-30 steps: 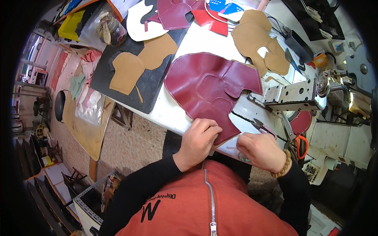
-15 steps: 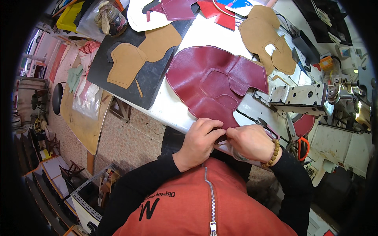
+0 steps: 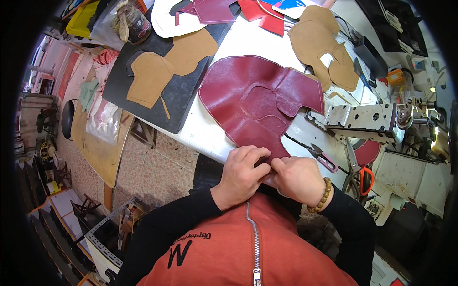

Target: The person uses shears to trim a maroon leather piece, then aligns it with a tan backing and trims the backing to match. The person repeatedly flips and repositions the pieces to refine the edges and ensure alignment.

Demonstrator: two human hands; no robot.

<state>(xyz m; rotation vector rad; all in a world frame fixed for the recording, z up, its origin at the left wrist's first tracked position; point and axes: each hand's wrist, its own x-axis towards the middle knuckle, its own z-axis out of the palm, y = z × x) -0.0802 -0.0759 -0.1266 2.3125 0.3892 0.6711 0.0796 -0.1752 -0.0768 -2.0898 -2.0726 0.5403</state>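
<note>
Across a white table (image 3: 193, 123) lay the maroon leather (image 3: 229, 90), seemingly light, supple and best held by its edges, with the left hand (image 3: 242, 174) and right hand (image 3: 299, 178) close together, both pinching its near end.

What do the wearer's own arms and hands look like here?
Long, plain black sleeves cover both forearms. The left hand and right hand are ungloved. A tan-brown beaded bracelet circles the right wrist; none shows on the left.
</note>
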